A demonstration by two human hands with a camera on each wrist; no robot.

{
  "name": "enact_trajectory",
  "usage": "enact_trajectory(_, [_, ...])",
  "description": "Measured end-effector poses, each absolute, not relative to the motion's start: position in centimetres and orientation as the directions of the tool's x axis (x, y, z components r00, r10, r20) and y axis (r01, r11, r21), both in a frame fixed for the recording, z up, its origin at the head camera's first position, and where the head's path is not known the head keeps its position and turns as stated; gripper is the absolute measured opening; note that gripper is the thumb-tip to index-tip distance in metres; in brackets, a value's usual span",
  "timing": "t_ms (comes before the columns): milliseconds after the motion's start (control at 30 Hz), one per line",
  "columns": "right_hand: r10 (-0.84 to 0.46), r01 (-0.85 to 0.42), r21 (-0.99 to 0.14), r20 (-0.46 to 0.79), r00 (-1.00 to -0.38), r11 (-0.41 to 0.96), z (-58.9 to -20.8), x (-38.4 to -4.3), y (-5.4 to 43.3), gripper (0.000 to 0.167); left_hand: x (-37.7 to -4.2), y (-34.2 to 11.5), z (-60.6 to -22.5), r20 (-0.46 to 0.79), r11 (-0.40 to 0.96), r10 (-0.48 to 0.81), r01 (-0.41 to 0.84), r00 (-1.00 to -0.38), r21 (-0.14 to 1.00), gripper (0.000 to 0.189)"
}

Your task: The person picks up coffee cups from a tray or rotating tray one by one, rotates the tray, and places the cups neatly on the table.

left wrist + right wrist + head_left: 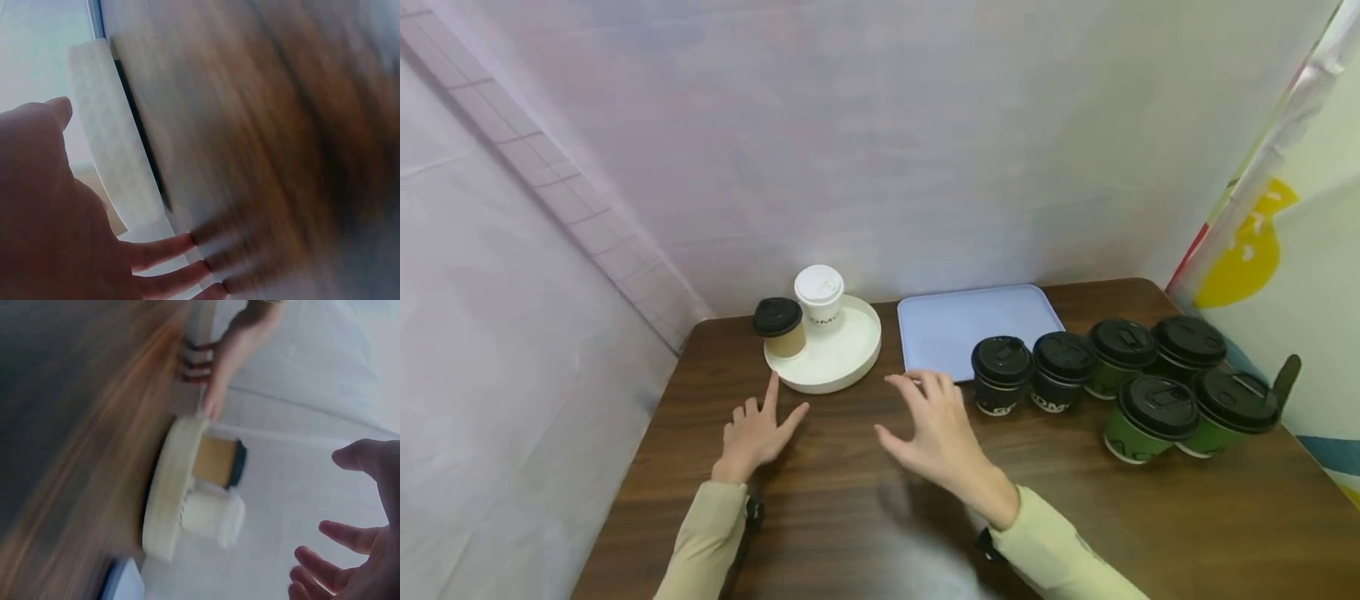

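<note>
My left hand (pixel 752 437) is low over the table with its fingers spread, the index fingertip close to the near left rim of a round white tray (pixel 831 375). On that tray stand a tan paper cup (pixel 787 342) with a black lid and a white cup (pixel 822 298) with a white lid. My right hand (pixel 938 433) hovers right of the tray, thumb and fingers wide apart and holding nothing. Its fingertips overlap the near edge of a light blue rectangular tray (pixel 973 321) in the head view. The right wrist view shows both cups upright on the round tray.
Two black cups (pixel 1000 375) stand by the blue tray's near right corner. Right of them are several green cups (pixel 1138 429) with black lids, and a dark flat stick (pixel 1287 385) rises beside one. A pale cloth wall (pixel 880 150) closes off the table's back.
</note>
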State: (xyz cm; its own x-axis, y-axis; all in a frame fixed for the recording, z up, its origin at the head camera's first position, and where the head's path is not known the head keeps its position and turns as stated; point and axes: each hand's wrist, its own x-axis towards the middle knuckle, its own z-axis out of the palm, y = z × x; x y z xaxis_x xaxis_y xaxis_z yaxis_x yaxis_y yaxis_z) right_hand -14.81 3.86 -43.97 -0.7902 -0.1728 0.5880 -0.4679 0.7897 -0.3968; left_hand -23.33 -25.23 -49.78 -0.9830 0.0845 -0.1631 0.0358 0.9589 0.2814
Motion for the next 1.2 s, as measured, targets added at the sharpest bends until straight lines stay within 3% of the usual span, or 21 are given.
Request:
enact_trajectory(267, [-0.292,-0.464,-0.465,0.396,-0.871,0.753,-44.0,-21.8,-2.4,0.075,-23.2,-24.5,-49.6,-0.121,0.965,0.065,0.032,-0.990,0.262,0.092])
enact_trajectory(600, [-0.316,-0.450,-0.412,0.354,-0.880,0.792,-43.3,-28.5,-4.9,0.077,-22.2,-20.4,-49.8,-0.116,0.961,0.098,0.064,-0.988,0.269,0.085])
enact_trajectory(800, [-0.332,-0.427,-0.311,0.315,-0.889,0.849,-42.8,-30.4,-4.6,0.074,-21.5,-18.4,-48.8,-0.121,0.953,0.127,0.087,-0.984,0.291,0.082])
enact_trajectory(1200, [-0.265,-0.341,-0.254,0.289,-0.920,0.905,-42.6,-31.4,-2.8,0.074,-20.2,-15.5,-47.5,-0.117,0.940,0.199,0.155,-0.973,0.305,0.076])
